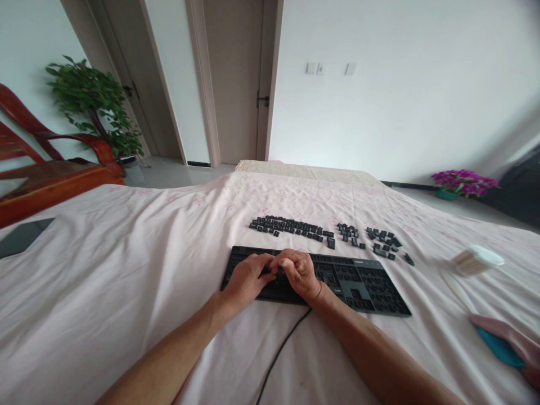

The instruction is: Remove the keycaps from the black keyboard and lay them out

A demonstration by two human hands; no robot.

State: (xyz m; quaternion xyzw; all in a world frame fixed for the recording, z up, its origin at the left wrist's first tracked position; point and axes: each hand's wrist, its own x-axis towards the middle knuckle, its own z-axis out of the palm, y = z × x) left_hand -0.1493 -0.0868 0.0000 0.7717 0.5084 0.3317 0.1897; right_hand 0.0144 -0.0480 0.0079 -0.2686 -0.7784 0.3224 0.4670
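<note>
A black keyboard [352, 287] with its keycaps off lies on a pale pink cloth [169, 253]. Over its left part, my left hand [248, 274] bends its fingers inward, thumb and fingertips close together. My right hand [298, 273] is closed just beside it, its fingers curled and meeting the left fingertips. Whatever the two hands pinch between them is too small and hidden to name. Behind the keyboard, loose black keycaps [291, 226] lie in rough rows, with smaller groups [383, 242] to the right.
A tub of cotton swabs [478, 260] stands at the right, near a cloth with a teal patch [500, 346]. A dark flat device [23, 237] lies far left. The keyboard's black cable [280, 351] runs toward me. A wooden chair [54, 180] is beyond the left edge.
</note>
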